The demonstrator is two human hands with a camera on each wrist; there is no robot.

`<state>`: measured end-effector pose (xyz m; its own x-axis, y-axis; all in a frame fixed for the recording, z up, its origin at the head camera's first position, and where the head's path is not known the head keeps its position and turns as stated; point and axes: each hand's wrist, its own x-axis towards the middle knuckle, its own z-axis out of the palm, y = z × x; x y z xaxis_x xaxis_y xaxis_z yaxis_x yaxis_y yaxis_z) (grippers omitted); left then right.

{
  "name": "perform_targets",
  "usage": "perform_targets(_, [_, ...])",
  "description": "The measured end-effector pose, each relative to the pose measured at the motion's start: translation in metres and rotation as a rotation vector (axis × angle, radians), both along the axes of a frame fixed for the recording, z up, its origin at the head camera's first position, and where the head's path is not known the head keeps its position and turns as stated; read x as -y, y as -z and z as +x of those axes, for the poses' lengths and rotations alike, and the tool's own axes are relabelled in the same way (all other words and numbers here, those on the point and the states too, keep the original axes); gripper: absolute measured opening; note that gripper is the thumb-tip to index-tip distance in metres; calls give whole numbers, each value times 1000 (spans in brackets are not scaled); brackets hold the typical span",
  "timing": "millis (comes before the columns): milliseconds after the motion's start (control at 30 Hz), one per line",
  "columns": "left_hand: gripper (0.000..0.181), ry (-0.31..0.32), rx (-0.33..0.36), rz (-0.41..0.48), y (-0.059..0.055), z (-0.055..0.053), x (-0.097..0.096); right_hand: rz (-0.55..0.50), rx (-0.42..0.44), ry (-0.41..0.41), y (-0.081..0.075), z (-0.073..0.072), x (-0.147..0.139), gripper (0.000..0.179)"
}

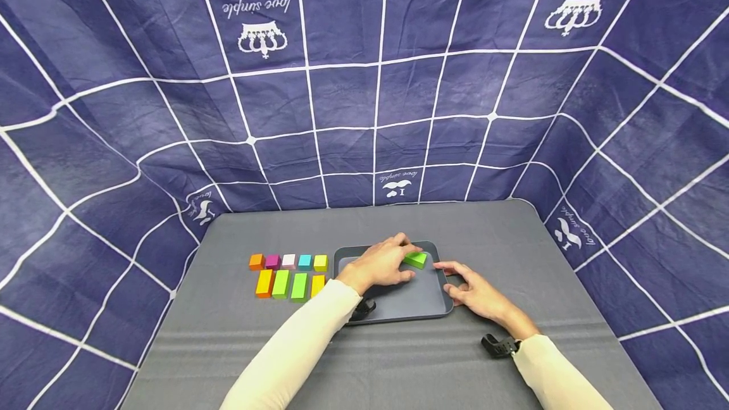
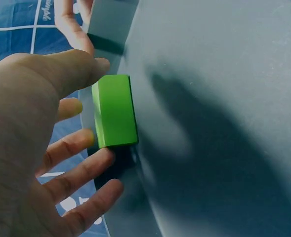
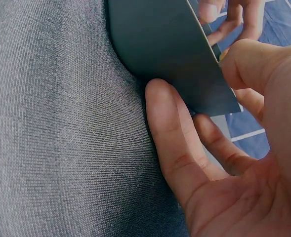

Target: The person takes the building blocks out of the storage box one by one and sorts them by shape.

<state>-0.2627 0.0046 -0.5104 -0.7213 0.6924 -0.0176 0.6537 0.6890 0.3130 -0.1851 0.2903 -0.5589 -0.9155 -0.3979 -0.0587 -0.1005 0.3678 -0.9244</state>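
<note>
A green block [image 1: 415, 260] lies inside the shallow grey tray [image 1: 418, 299], by its far right side. My left hand [image 1: 383, 262] hovers over the tray with its fingers spread about the block. In the left wrist view, the thumb is just above one end of the green block [image 2: 116, 111], while the loosely bent fingers show gaps along its side. My right hand [image 1: 478, 293] holds the tray's right wall. In the right wrist view, one digit hooks over the rim and others press against the outside of the tray wall [image 3: 170, 39].
Left of the tray stand two rows of blocks: several small cubes, among them a purple cube [image 1: 273, 262], and in front several longer blocks, such as a green one [image 1: 281, 284]. The left forearm overlaps the row's end. Blue patterned cloth [image 1: 342, 100] surrounds the grey table [image 1: 228, 347].
</note>
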Motion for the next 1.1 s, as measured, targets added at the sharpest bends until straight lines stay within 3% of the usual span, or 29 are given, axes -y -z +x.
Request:
perform_targets(233, [60,11,-21,-22,5,-4,-4,0,8,2,1,0,1,57])
perform_targets(567, [32,50,73,91,6,-7,-1,-20,9,-6,3,-2,0,57])
perform_targets(867, [61,37,87,86,13,-11,1,-8,-9,-9,3,-2,0,57])
perform_targets(1100, [65,27,76,80,12,-9,1,21,-8,5,4,-2,0,55])
